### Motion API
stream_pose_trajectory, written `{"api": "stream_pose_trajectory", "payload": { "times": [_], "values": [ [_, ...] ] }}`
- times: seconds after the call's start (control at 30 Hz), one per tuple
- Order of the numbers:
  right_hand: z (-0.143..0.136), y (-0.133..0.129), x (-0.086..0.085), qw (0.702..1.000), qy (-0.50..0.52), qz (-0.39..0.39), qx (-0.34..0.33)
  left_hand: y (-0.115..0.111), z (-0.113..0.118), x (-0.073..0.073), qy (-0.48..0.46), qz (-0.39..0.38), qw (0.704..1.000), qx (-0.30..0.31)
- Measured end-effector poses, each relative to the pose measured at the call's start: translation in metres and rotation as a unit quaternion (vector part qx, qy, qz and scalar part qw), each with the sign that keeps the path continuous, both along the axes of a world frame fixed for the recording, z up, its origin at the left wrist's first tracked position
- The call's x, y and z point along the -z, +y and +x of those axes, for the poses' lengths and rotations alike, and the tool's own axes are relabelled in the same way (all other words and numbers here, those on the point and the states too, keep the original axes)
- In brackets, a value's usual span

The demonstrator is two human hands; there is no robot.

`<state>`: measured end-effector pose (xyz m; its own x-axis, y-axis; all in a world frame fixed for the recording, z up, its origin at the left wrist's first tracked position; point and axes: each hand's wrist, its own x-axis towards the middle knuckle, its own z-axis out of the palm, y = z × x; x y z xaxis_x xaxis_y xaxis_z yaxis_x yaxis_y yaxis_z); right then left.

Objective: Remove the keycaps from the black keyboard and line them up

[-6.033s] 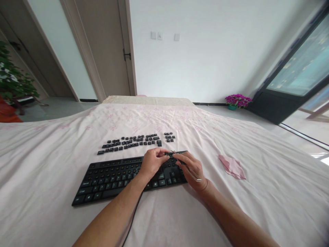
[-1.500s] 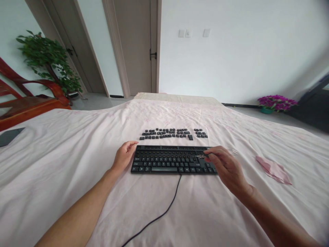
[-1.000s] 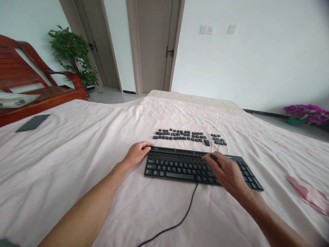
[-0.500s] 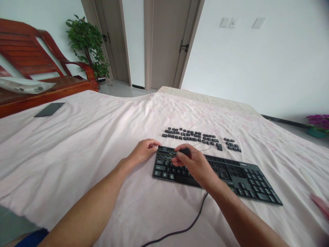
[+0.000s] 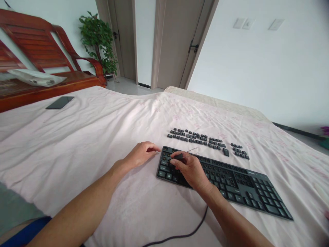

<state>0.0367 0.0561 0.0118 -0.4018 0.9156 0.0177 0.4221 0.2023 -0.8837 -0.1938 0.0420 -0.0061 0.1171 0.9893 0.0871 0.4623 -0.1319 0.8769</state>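
A black keyboard [image 5: 238,190] lies on the pink cloth, with many keycaps off its upper rows. Over its left part, my right hand [image 5: 189,168] grips a small tool with a black handle [image 5: 179,156]; thin wire loops [image 5: 194,150] stick out from its far end. My left hand [image 5: 144,152] rests on the cloth by the keyboard's upper left corner, fingers apart and holding nothing. Loose black keycaps [image 5: 197,138] are laid out in rows beyond the keyboard, with a smaller group [image 5: 240,151] to the right.
The pink cloth [image 5: 102,130] spreads over a wide surface. A black cable [image 5: 185,235] runs from the keyboard toward me. At the far left lies a dark flat device [image 5: 60,102], near a wooden bench [image 5: 38,51] and a plant [image 5: 97,41].
The view has shifted. My right hand has moved left and down over the keyboard with the tool, whose wire loops now point up and away. My left hand has come off the keyboard's corner.
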Motion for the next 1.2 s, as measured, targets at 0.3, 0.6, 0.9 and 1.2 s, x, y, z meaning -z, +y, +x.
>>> {"api": "stream_pose_trajectory", "payload": {
  "times": [0.3, 0.6, 0.9, 1.2],
  "values": [
    [-0.010, -0.004, -0.013, 0.988, -0.092, 0.118, -0.044, -0.014, 0.007, 0.001, -0.014, 0.000, 1.000, 0.015],
    [-0.021, -0.009, -0.007, 0.965, -0.104, 0.216, -0.106, -0.021, 0.023, 0.003, 0.054, 0.046, 0.997, 0.017],
    [-0.015, -0.014, 0.006, 0.966, -0.061, 0.233, -0.096, -0.029, 0.044, 0.008, 0.118, 0.160, 0.980, -0.031],
    [-0.010, -0.017, 0.010, 0.971, -0.046, 0.222, -0.082, -0.031, 0.045, 0.010, 0.120, 0.195, 0.973, -0.017]
  ]
}}
